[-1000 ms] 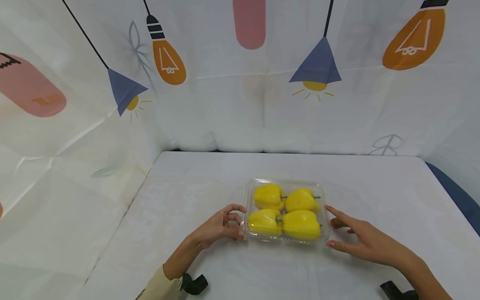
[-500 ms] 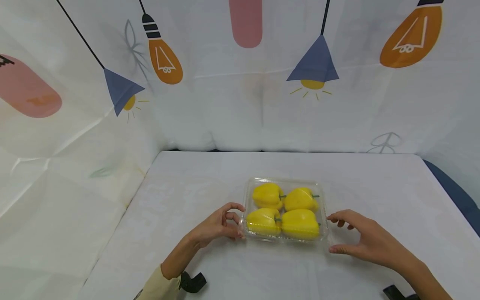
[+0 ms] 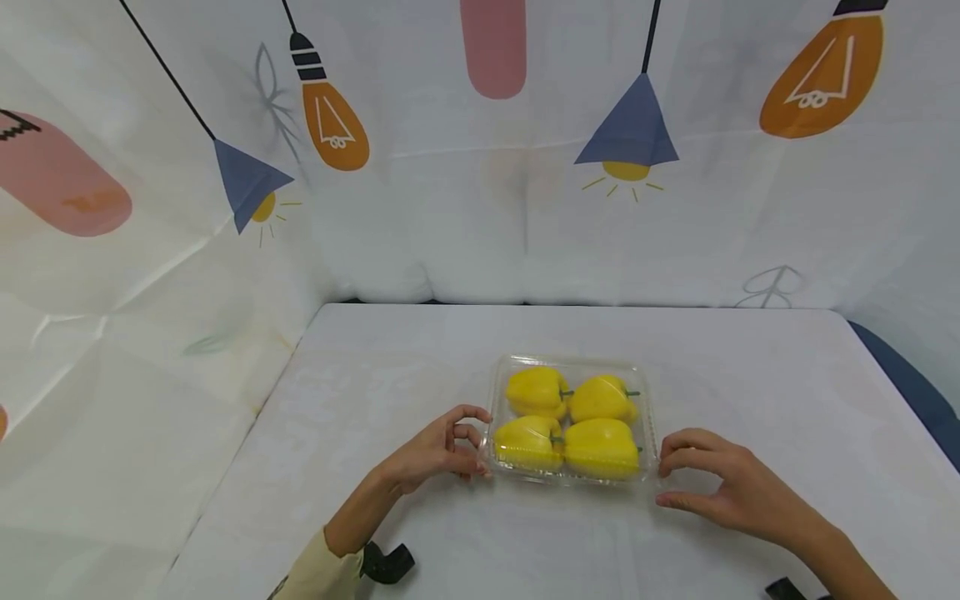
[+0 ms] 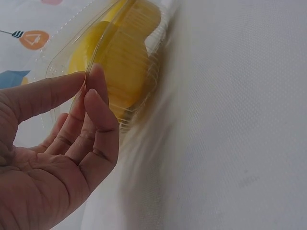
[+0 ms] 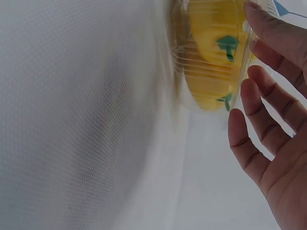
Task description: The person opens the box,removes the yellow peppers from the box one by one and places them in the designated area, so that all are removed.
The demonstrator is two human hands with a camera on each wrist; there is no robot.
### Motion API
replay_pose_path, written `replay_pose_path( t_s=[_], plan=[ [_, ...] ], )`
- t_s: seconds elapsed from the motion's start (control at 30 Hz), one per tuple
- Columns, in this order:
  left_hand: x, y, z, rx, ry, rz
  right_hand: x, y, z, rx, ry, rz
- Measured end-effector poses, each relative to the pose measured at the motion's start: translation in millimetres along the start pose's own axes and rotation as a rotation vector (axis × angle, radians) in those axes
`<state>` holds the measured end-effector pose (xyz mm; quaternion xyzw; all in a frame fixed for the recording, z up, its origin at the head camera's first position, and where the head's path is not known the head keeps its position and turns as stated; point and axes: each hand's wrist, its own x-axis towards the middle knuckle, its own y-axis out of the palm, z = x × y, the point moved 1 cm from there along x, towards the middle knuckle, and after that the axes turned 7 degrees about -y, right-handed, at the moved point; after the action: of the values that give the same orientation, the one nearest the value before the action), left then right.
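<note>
A clear plastic clamshell container (image 3: 562, 360) lies on the table with several yellow bell peppers (image 3: 602, 450) inside, their green stems pointing right. My left hand (image 3: 442, 454) is at its left side. In the left wrist view, thumb and fingertips of that hand (image 4: 62, 153) pinch the container's thin rim (image 4: 94, 48). At the right side is my right hand (image 3: 720, 479), its fingers loosely bent. The right wrist view shows this hand's (image 5: 278, 129) thumb tip at the container's edge, while the other fingers are spread beside it, not wrapped around it.
A white-covered table (image 3: 390, 358) bears the container. Behind it hangs a white cloth backdrop (image 3: 420, 225) printed with lamps and bulbs. The black wrist mount (image 3: 387, 564) sits at my left cuff.
My right hand has drawn slightly back from the container's right edge, its extended index finger now bent in line with the others. The left hand and the container stay essentially in place.
</note>
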<state>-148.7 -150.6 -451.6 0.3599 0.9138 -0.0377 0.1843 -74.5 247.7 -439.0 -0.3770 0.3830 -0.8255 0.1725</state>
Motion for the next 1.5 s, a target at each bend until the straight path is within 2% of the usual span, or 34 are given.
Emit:
replay_pose_path(
  t_s=[0.2, 0.33, 0.4, 0.57, 0.63, 0.87, 1.1, 1.5],
  plan=[
    [0.5, 0.2, 0.3, -0.001, -0.011, -0.002, 1.4, 0.9, 4.9, 0.029, 0.007, -0.009],
    [0.8, 0.1, -0.1, 0.006, -0.019, -0.002, 1.7, 0.5, 7.8, 0.015, 0.028, 0.016],
    [1.0, 0.0, -0.3, 0.009, -0.022, -0.001, 2.0, 0.5, 8.9, -0.003, 0.013, 0.021],
    [0.5, 0.2, -0.6, 0.007, -0.029, -0.004, 3.3, 1.5, 11.2, -0.068, -0.119, -0.015],
    [0.0, 0.5, -0.6, 0.007, -0.03, -0.005, 3.5, 1.9, 11.8, -0.089, -0.146, -0.023],
    [-0.7, 2.1, -1.3, 0.016, -0.033, 0.001, 3.6, 5.8, 11.3, -0.143, -0.176, -0.089],
    [-0.3, 3.5, -2.5, 0.025, -0.033, -0.009, 4.0, 9.7, 10.6, -0.129, -0.165, -0.158],
    [-1.0, 5.0, -3.1, 0.053, 0.002, 0.0, 4.7, 2.8, 11.6, -0.039, -0.109, -0.178]
  ],
)
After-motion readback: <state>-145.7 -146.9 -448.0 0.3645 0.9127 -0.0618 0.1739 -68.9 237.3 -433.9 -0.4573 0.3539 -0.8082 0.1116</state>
